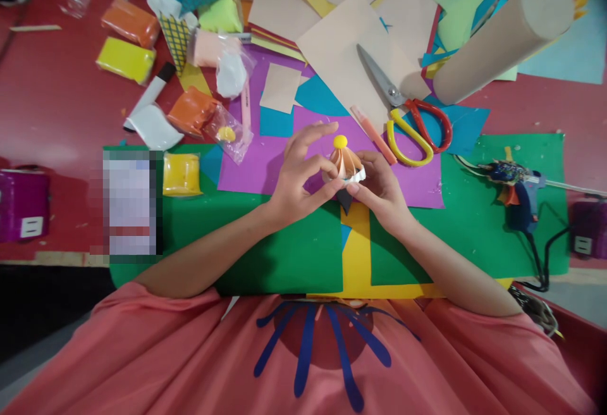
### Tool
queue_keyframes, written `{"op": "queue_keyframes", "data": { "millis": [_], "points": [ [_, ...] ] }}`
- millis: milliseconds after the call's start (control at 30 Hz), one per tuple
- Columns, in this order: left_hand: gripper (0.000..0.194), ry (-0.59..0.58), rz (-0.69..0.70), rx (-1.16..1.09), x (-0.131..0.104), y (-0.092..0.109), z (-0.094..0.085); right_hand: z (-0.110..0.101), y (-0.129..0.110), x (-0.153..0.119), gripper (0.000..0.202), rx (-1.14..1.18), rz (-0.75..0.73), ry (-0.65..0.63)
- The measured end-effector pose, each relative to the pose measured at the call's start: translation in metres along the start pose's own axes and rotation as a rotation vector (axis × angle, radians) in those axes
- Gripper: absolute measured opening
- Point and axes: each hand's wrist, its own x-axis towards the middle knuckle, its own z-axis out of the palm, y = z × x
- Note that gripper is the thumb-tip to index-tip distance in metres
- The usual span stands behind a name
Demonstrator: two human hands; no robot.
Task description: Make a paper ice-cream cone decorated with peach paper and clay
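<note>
Between both hands is a small craft ice-cream cone [348, 162]: a peach ribbed top, a yellow ball on its tip, a white wavy rim, and a dark pointed lower end. My left hand [303, 171] pinches the rim from the left with thumb and index finger, its other fingers raised. My right hand [383, 190] grips the right side, thumb on the white rim; some of its fingers are hidden behind the cone. A purple sheet [265, 174] lies beneath the hands. Just beyond my right hand are a peach stick-like tool [372, 133] and scissors [396, 99] with red and yellow handles.
Finished-looking cones [175, 38] and clay packets [126, 59] crowd the upper left. A marker [150, 93] and a blurred phone-like rectangle [133, 206] lie left. A glue gun [521, 193] with its cord lies right, below a peach paper roll [497, 38]. Green sheets [284, 250] cover the front.
</note>
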Motion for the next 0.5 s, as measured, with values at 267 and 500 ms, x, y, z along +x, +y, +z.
{"op": "queue_keyframes", "data": {
  "millis": [267, 500],
  "points": [
    [0.037, -0.039, -0.046, -0.025, -0.0025, 0.0054, 0.0012, -0.0007, -0.0022, -0.0024, 0.044, 0.016, -0.008, -0.02],
    [0.034, -0.057, -0.028, 0.004, -0.0041, 0.0055, 0.0021, 0.0019, -0.0011, -0.002, 0.049, 0.0, 0.028, -0.008]
  ]
}}
